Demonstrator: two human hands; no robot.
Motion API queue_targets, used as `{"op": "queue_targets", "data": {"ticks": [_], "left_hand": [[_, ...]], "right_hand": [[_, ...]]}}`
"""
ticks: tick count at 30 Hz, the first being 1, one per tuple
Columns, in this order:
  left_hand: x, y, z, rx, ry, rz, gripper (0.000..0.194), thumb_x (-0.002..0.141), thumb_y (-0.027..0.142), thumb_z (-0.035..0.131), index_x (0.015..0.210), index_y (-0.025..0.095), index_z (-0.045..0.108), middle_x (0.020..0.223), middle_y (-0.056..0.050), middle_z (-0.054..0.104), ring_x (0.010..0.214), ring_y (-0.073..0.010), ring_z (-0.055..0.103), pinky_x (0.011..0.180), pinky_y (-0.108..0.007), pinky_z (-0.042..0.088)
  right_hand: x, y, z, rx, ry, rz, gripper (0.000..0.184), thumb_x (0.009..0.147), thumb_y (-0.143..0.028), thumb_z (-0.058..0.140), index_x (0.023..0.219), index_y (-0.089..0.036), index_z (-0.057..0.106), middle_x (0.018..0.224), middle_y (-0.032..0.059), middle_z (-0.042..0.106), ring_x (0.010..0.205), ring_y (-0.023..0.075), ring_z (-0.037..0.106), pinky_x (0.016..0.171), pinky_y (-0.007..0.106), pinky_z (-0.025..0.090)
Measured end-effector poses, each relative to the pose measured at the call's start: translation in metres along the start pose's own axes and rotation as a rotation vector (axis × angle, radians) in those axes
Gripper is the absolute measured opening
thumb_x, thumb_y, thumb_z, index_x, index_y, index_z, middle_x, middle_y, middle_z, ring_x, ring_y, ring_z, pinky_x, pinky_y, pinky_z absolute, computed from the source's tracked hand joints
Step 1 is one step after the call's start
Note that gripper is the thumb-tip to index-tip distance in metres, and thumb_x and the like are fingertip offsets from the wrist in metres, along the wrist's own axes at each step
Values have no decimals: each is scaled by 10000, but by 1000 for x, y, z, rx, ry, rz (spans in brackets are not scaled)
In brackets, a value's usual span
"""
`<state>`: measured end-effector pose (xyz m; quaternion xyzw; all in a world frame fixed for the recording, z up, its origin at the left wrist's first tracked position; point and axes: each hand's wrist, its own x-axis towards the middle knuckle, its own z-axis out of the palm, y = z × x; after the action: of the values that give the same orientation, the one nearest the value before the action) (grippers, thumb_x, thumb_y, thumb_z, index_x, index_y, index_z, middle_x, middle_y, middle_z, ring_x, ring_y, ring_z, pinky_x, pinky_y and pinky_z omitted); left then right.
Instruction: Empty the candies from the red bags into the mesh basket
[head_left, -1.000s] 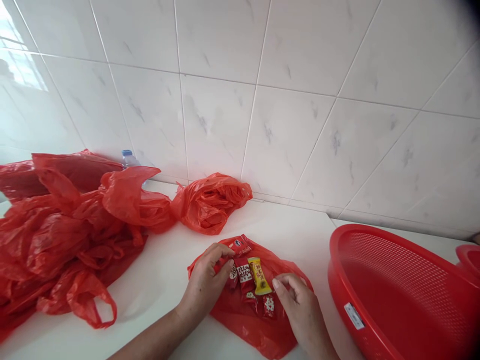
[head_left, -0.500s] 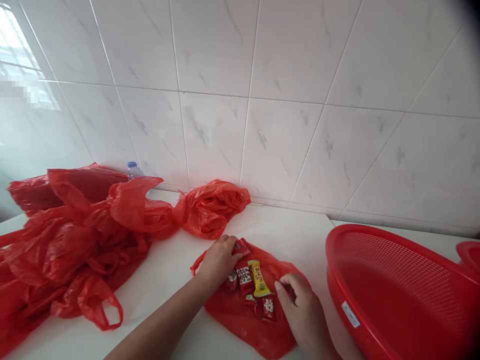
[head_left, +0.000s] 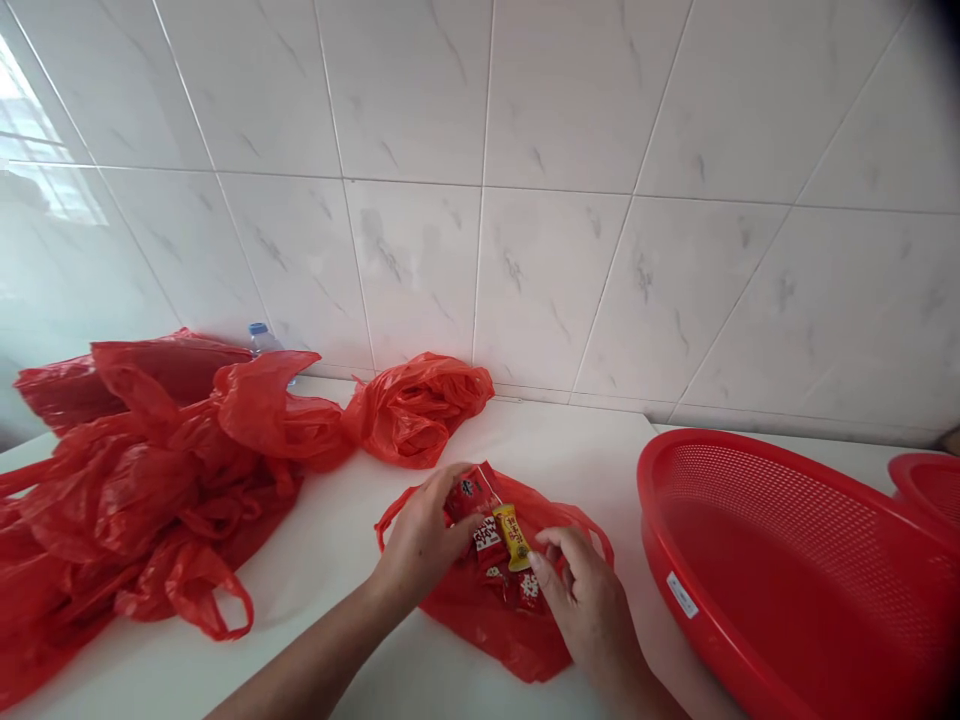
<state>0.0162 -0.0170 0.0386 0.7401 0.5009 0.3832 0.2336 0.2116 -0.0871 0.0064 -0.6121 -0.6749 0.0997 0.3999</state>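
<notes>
On the white table a red plastic bag [head_left: 517,645] lies spread out with several small wrapped snacks on it. My left hand [head_left: 424,535] curls round the red snack packets [head_left: 469,490] at the upper left, its thumb over them. A yellow snack packet [head_left: 512,537] rests on top, slanting toward my right hand [head_left: 589,590]. That hand is bent, with thumb and forefinger close together at the packet's lower right end. More red packets with white print [head_left: 529,590] sit just below. The left fingertips are partly hidden behind the packets.
A heap of crumpled red plastic bags [head_left: 150,490] covers the left side, and another bunched red bag [head_left: 424,410] lies by the tiled wall [head_left: 555,260]. Behind the heap stands a blue-capped bottle [head_left: 261,338]. At right is a big red plastic basket [head_left: 750,600] beside a second red basket [head_left: 926,485].
My right hand has moved left, up against the yellow packet's end. My left hand has shifted slightly, and more of the upper red packet shows, tilted upward. The view has shifted a little.
</notes>
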Motion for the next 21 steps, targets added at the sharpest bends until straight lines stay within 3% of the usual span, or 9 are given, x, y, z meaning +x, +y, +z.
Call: {"op": "queue_targets", "data": {"ticks": [3,6,10,13,18,21], "left_hand": [[-21,-1,12,-142,-48,-15,527,712,145,658,1194,288,500,1128,-7,630,1029,-209,601,862,-335,507],[-32,-3,20,-231,-117,-14,549,698,87,647,1187,292,502,1113,3,633,1020,-199,601,867,-328,513],[-33,-7,22,-233,-181,67,544,702,57,618,1182,290,510,1124,-5,621,1036,-204,585,897,-347,498],[-31,-13,20,-193,-148,47,528,746,76,577,1216,297,480,1065,-5,630,967,-188,599,835,-335,516],[-21,-27,8,-47,10,46,261,836,184,531,1084,264,555,1072,-18,622,1016,-193,574,880,-336,477],[-14,-32,0,16,20,64,160,860,197,490,973,253,587,1022,-16,633,957,-186,589,836,-319,480]], "right_hand": [[-3,-5,1,118,-50,63,263,896,-410,449,1018,-206,563,759,15,629,552,127,585,540,251,520],[-4,-8,8,168,-53,51,318,882,-394,474,1120,-199,553,818,33,649,627,140,617,586,248,531],[-3,-8,16,127,-55,-7,160,874,-299,461,790,-200,556,711,5,581,585,121,552,527,209,472],[-1,-4,14,102,-45,18,189,865,-286,462,693,-206,462,638,-26,498,528,104,475,486,194,424],[2,5,3,134,79,157,239,868,-382,478,700,-212,461,612,-32,476,524,116,448,482,207,411],[3,6,1,137,0,169,311,876,-420,461,643,-214,440,577,-35,462,495,116,432,458,215,387]]}}
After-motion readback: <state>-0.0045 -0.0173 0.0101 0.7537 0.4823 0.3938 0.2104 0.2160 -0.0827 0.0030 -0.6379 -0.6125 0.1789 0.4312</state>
